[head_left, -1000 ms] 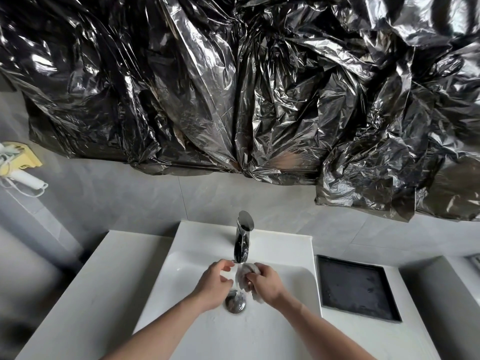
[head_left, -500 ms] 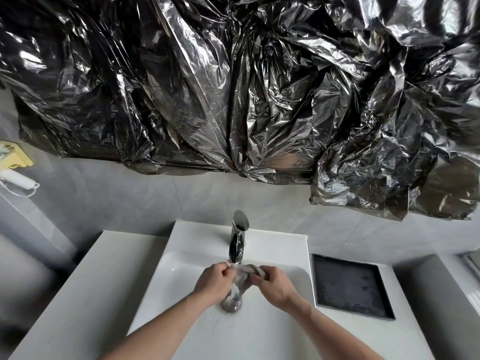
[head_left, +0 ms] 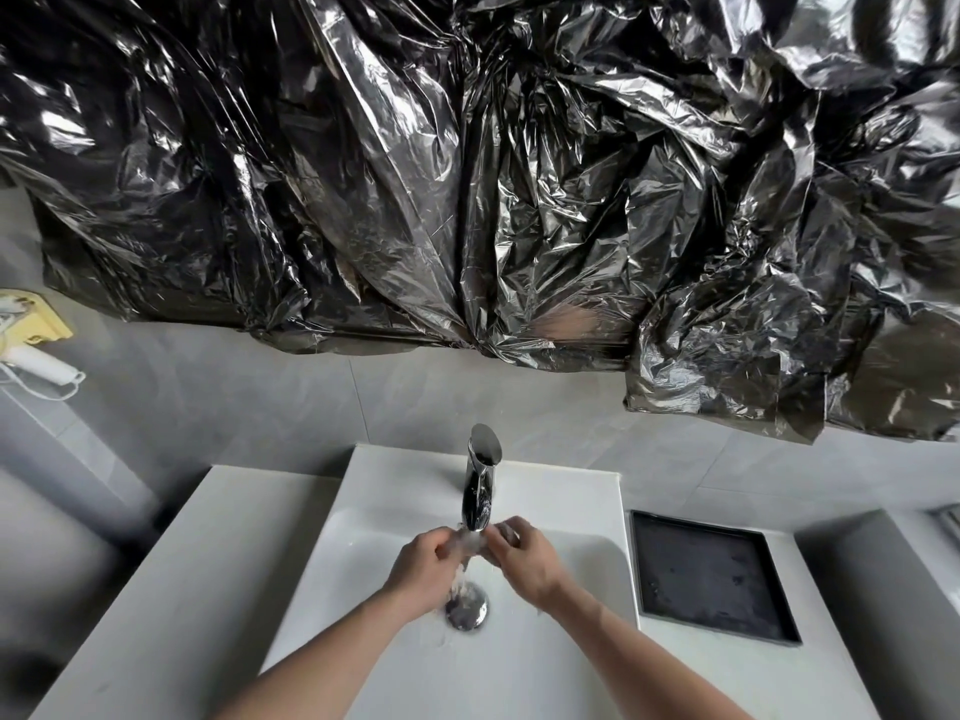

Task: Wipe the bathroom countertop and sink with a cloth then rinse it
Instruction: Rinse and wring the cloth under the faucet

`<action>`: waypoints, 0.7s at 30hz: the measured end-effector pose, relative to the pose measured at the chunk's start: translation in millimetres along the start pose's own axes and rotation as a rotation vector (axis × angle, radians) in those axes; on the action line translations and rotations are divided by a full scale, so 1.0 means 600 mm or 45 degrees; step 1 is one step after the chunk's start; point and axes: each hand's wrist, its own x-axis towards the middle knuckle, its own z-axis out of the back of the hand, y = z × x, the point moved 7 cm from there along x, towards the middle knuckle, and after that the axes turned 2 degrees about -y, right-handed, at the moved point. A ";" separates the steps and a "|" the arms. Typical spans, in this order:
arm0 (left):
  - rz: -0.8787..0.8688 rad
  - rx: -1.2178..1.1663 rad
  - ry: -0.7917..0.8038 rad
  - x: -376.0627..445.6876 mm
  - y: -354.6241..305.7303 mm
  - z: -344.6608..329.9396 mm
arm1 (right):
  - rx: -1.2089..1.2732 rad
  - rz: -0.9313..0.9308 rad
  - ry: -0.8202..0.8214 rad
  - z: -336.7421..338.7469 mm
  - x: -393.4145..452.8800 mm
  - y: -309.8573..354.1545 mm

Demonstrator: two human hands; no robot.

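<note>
Both hands, left hand (head_left: 423, 566) and right hand (head_left: 524, 561), are closed on the cloth (head_left: 471, 544), stretched nine-to-three under the faucet (head_left: 480, 485) over the sink (head_left: 363, 553).

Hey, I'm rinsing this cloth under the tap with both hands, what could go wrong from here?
1. Water runs off the cloth right over the drain; if your left hand or right hand slips, the cloth could cover it.
2. Wringing this close under the tap may splash onto the countertop or the black tray.
</note>
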 end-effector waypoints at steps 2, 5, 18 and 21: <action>0.044 -0.138 -0.056 0.004 0.005 0.004 | 0.042 -0.003 0.026 -0.005 -0.005 -0.004; 0.139 -0.316 -0.107 0.001 0.007 0.004 | 0.213 -0.108 0.136 -0.032 -0.014 -0.019; 0.096 -0.208 0.402 -0.031 -0.004 0.006 | 0.627 -0.331 0.382 -0.120 -0.023 -0.001; 0.019 -0.087 0.361 -0.024 0.003 0.022 | 0.522 -0.332 0.276 -0.111 -0.020 -0.009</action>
